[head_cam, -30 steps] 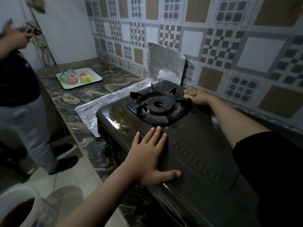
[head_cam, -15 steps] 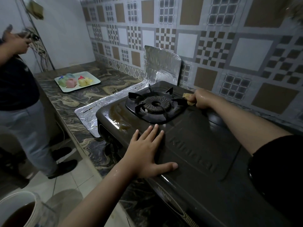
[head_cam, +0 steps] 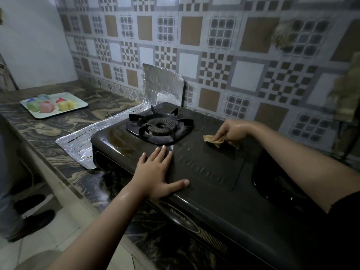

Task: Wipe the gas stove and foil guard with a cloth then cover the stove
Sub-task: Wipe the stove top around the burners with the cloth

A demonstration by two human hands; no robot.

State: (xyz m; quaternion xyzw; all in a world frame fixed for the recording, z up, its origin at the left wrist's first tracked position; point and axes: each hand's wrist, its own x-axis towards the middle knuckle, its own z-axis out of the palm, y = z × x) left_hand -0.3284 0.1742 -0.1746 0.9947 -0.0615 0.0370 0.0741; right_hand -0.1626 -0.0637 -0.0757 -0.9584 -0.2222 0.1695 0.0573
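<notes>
The flat dark top of the gas stove [head_cam: 210, 172] at mid-frame lies open between the left hand [head_cam: 157, 176], pressed flat near its front edge, and the right hand [head_cam: 231, 131], which pinches a cloth [head_cam: 215, 140] on the surface further back. The raised burner grate [head_cam: 160, 126] blocks the stove's upper-left part. Behind it the foil guard [head_cam: 163, 86] stands upright against the tiled wall, closing that corner. At left, the marbled counter [head_cam: 58, 131] is open between the foil sheet and the tray [head_cam: 53, 105] at upper left
</notes>
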